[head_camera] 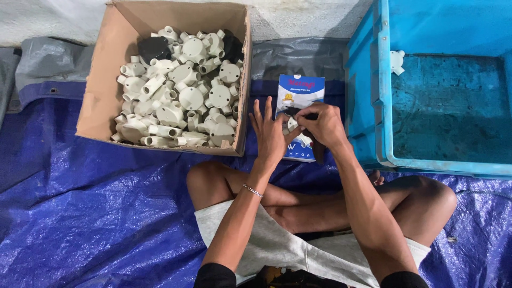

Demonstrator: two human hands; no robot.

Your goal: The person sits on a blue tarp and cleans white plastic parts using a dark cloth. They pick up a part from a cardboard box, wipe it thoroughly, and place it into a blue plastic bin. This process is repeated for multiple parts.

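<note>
My left hand (268,130) has its fingers spread and holds a small white plastic fitting (292,124) against its palm side. My right hand (321,124) is closed around a dark tool or part pressed to that same fitting. Both hands hover over a blue and white printed packet (300,90) lying on the tarp between the two containers. What exactly the right hand grips is partly hidden by its fingers.
A cardboard box (104,96) at the left holds several cream conduit junction fittings and two black ones. A blue plastic crate (368,80) stands at the right with one white fitting (397,61) on its rim. I sit cross-legged on a blue tarp (80,213).
</note>
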